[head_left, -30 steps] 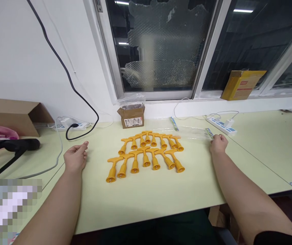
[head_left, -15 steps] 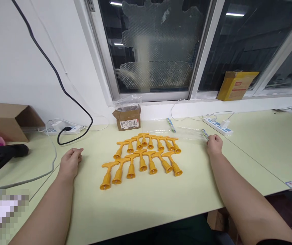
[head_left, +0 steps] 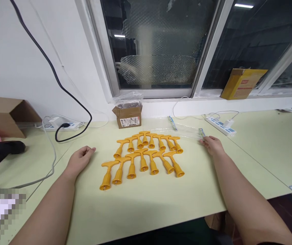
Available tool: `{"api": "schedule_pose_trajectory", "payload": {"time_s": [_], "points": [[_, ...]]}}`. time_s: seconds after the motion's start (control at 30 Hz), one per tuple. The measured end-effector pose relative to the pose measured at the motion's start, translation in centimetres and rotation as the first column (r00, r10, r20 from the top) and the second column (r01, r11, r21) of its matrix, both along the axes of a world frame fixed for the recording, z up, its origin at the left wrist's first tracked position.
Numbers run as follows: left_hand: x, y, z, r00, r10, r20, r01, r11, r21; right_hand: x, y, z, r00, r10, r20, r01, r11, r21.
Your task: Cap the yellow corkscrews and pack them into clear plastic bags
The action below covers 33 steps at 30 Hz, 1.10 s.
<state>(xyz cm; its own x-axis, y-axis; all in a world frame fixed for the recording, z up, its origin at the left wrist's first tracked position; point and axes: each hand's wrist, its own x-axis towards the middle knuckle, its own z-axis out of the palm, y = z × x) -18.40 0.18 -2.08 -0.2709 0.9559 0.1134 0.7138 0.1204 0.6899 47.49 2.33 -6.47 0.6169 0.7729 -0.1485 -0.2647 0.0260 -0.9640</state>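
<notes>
Two curved rows of yellow T-handled plastic tools [head_left: 131,166] lie on the table between my hands. Each has a bell-shaped open end facing me, with a small metal bit inside some of them. My left hand [head_left: 81,160] rests to the left of the rows, fingers curled in and thumb along the top, holding nothing I can see. At the right, my right hand [head_left: 214,146] pinches the edge of a clear plastic bag [head_left: 190,132] near its printed blue-green strip. Another clear bag with a similar printed strip [head_left: 172,123] lies flat just left of it.
Behind the tools stands a small open cardboard box [head_left: 128,121] with plastic film. Power strips lie at left [head_left: 61,126] and right [head_left: 221,126]. A black cable [head_left: 66,92] loops down the wall. A larger carton [head_left: 5,112] and a black object [head_left: 5,149] occupy the left side.
My left hand has moved right, closer to the tools. My right hand has shifted slightly left, and the bag's printed strip at it has moved left too. The tools stay put.
</notes>
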Motion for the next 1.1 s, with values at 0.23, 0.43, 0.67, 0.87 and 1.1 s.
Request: {"api": "schedule_pose_trajectory", "payload": {"time_s": [0.23,0.43,0.67,0.87,1.1], "points": [[0.3,0.0,-0.3,0.998,-0.065,-0.015,0.065,0.998,0.011,-1.5,-0.9,1.4,0.984,0.176,-0.013,-0.176,0.983,-0.045],[0.9,-0.1,0.2,1.000,-0.027,-0.006,0.027,0.999,0.025,-2.2,-1.7,2.7,0.973,0.222,-0.061,-0.208,0.961,0.184],[1.3,-0.3,0.4,0.994,-0.096,-0.049,0.094,0.995,-0.029,-3.2,-1.4,1.9,0.964,0.265,0.028,-0.264,0.964,-0.038],[1.2,-0.2,0.0,0.991,-0.124,-0.052,0.123,0.992,-0.014,-6.0,0.6,1.8,0.926,0.273,0.260,-0.246,0.960,-0.132],[1.6,-0.4,0.3,0.988,-0.146,-0.044,0.146,0.989,-0.007,-10.5,5.7,3.9,0.794,0.389,0.467,-0.218,0.900,-0.378]]}}
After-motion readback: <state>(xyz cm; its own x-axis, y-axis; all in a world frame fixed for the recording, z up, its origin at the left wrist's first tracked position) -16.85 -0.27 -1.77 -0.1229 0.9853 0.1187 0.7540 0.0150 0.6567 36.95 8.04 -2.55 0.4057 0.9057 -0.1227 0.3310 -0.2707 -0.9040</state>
